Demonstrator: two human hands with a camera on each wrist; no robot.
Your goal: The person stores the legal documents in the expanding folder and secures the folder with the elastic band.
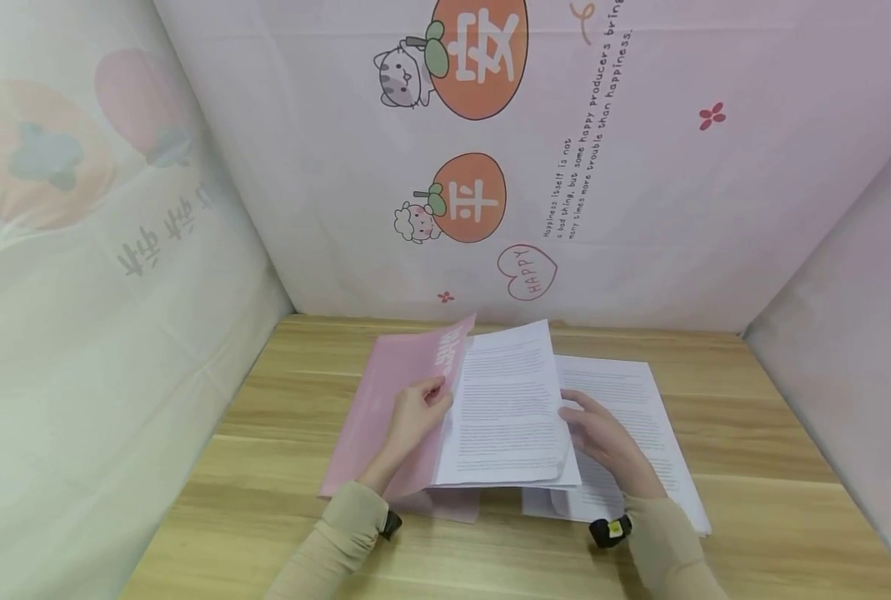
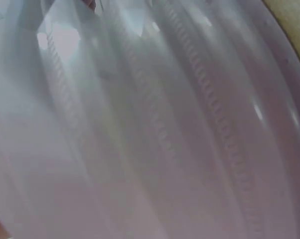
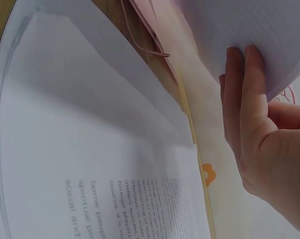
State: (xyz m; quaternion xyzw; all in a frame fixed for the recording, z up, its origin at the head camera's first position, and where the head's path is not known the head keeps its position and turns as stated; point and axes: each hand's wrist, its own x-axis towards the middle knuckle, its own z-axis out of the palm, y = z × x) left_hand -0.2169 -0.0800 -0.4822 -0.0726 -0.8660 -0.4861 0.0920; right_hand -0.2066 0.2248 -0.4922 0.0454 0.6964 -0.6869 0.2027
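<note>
In the head view my left hand pinches the raised flap of a pink folder with white lettering. Its translucent pink sheet fills the left wrist view and hides most of that hand. Printed sheets lie against the folder, tilted up off the table. My right hand holds their right edge, fingers on the underside and thumb on the other face. In the right wrist view that hand grips the lifted sheets. Beneath it lies a second stack of printed sheets, partly covered.
The wood-grain table extends to both sides of the papers. A white cloth wall with cartoon prints stands along its back edge, with more cloth on the left and right. A thin cord shows near the folder in the right wrist view.
</note>
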